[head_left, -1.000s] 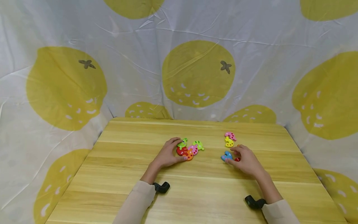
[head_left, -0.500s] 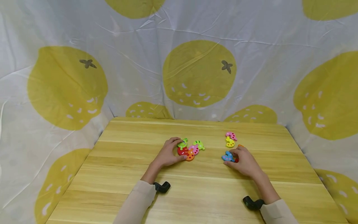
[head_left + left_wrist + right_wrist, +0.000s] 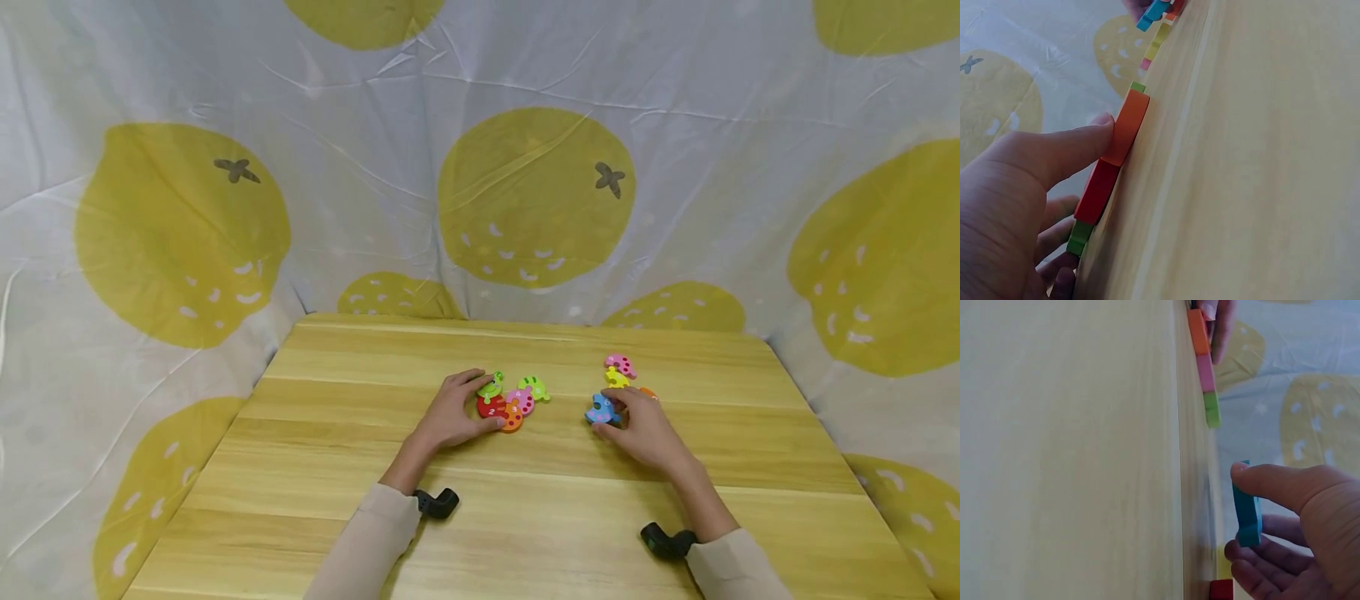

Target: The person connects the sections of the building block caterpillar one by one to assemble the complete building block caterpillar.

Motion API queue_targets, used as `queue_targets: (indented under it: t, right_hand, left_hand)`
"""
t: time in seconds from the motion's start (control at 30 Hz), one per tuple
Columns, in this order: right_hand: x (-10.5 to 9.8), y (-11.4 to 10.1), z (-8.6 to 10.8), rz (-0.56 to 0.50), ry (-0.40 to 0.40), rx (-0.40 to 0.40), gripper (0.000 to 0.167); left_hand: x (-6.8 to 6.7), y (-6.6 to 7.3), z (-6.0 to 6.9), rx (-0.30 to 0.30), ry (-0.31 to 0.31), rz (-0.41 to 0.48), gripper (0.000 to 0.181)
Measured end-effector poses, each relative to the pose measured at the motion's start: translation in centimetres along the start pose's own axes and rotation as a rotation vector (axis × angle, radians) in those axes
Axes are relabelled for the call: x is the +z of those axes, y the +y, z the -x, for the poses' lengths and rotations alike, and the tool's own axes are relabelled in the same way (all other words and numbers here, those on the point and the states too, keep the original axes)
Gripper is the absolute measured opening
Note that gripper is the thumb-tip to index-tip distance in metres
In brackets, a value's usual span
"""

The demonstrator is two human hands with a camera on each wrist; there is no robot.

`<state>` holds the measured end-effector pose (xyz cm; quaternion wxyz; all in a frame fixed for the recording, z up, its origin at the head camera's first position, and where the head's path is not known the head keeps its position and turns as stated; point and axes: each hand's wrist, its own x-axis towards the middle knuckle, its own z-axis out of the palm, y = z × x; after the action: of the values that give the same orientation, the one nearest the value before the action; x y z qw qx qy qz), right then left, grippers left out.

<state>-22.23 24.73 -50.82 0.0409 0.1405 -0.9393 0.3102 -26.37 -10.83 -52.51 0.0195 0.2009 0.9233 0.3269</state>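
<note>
In the head view, my left hand (image 3: pixel 452 412) holds the edge of a joined caterpillar puzzle, its thumb against the orange piece (image 3: pixel 1127 128) and its fingers by the green head piece (image 3: pixel 492 385). A red piece (image 3: pixel 491 406), a pink piece (image 3: pixel 521 402) and a light-green piece (image 3: pixel 534 387) belong to the same joined row. To the right, my right hand (image 3: pixel 647 429) pinches a blue puzzle piece (image 3: pixel 601 410) between thumb and fingers. The right wrist view shows this blue piece (image 3: pixel 1248 512) tilted and raised off the table.
Beyond the right hand lie a loose pink piece (image 3: pixel 621 365), a yellow piece (image 3: pixel 617 378) and an orange piece (image 3: pixel 650 393). A red piece (image 3: pixel 1221 589) shows under the right fingers. The wooden table (image 3: pixel 337 517) meets a lemon-patterned cloth (image 3: pixel 360 200) at its back.
My right hand has closed on the blue piece, lifted it and moved it slightly left, away from the red piece. The left hand has stayed at the joined puzzle.
</note>
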Motion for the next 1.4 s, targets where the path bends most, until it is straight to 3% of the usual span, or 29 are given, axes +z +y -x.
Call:
queue_targets:
  t: [0.3,0.8,1.17,1.4]
  right_hand:
    - [1.1,-1.4,-1.7,-0.065,0.015,-0.003,0.054]
    - [4.2,-3.8,-4.2,-0.206,-0.009,0.058,0.054]
    - [5.6,-3.9,-4.6,-0.234,0.021,0.084,0.053]
    - [6.1,-4.0,-4.9,-0.187,0.029,0.106,0.05]
  left_hand:
    - [0.0,-0.2,0.0,0.009,0.022,0.022,0.085]
    - [0.2,-0.3,0.1,0.014,-0.003,0.021,0.082]
    - [0.3,-0.4,0.0,0.022,0.002,0.023,0.081]
    - [0.1,-0.1,0.0,0.011,0.005,0.027,0.081]
